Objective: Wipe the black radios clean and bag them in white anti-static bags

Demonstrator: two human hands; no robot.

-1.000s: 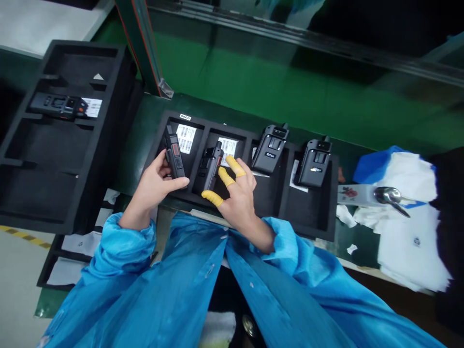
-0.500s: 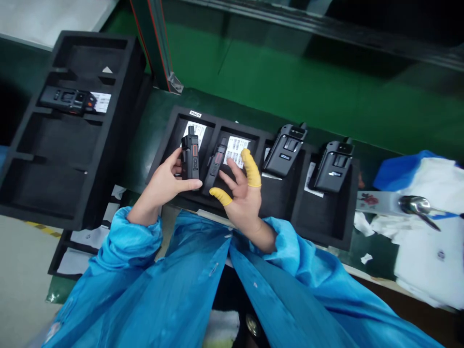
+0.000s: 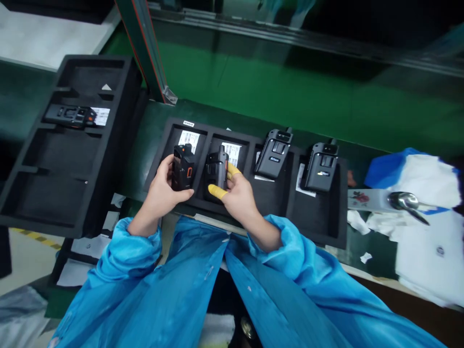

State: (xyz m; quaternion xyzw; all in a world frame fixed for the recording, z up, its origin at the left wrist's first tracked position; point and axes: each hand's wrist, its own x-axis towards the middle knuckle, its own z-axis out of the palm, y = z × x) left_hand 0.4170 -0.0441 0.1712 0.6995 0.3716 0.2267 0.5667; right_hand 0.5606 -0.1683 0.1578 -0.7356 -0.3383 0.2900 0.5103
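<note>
My left hand (image 3: 162, 192) grips a black two-way radio (image 3: 183, 167) by its sides, with an orange-ringed button facing right. Beside it, my right hand (image 3: 238, 194), with yellow finger cots on thumb and forefinger, is closed around a second two-way radio (image 3: 216, 170). Both radios are over the left compartments of a black foam tray (image 3: 271, 200), where white barcode labels lie. Two more radios, one marked Riton (image 3: 274, 154) and another (image 3: 322, 166) farther right, lean back-up in the right compartments, partly over the tray's rear edge.
At the left, a taller stack of foam trays (image 3: 67, 186) holds one radio (image 3: 70, 116). On the right lie a metal spoon (image 3: 408, 203), white cloths (image 3: 427, 179), a blue item (image 3: 386, 169) and paper scraps. A green panel (image 3: 275, 82) rises behind the tray.
My right hand has closed from spread fingers onto the second radio, which now shows a different side. My left hand has turned its radio, showing its broad face. The view has shifted slightly.
</note>
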